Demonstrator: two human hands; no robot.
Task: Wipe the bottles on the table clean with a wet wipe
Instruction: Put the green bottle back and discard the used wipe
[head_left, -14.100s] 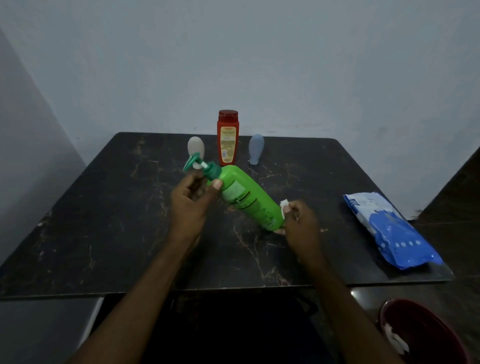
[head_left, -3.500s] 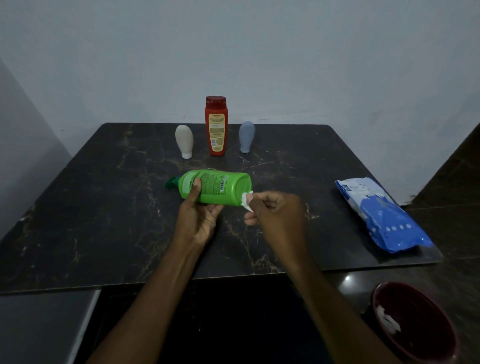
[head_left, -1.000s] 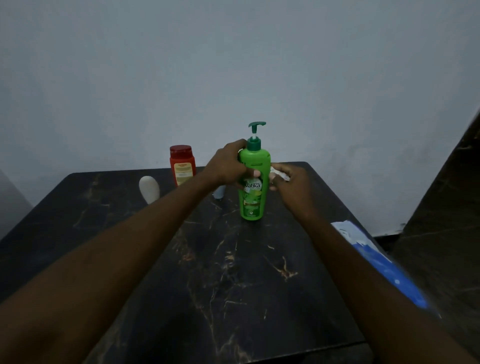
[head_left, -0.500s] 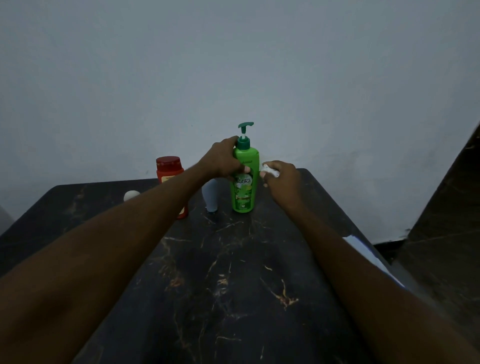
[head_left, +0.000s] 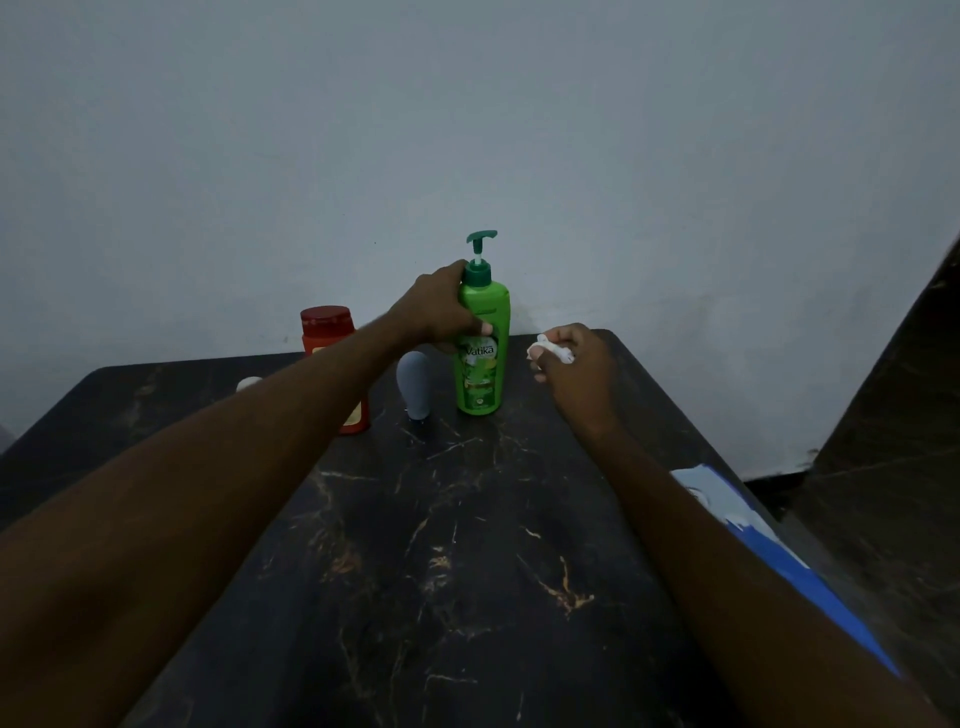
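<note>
The dark marbled worktop carries a blue-and-white wet wipes pack at its right edge, partly hidden by the right forearm. Further back, the right hand pinches a crumpled white wet wipe in curled fingers, just right of the green pump bottle and apart from it. The bottle stands upright near the far edge. The left hand has its fingers clamped round the bottle's shoulder. Left of it stand a grey-blue bottle and a red bottle.
</note>
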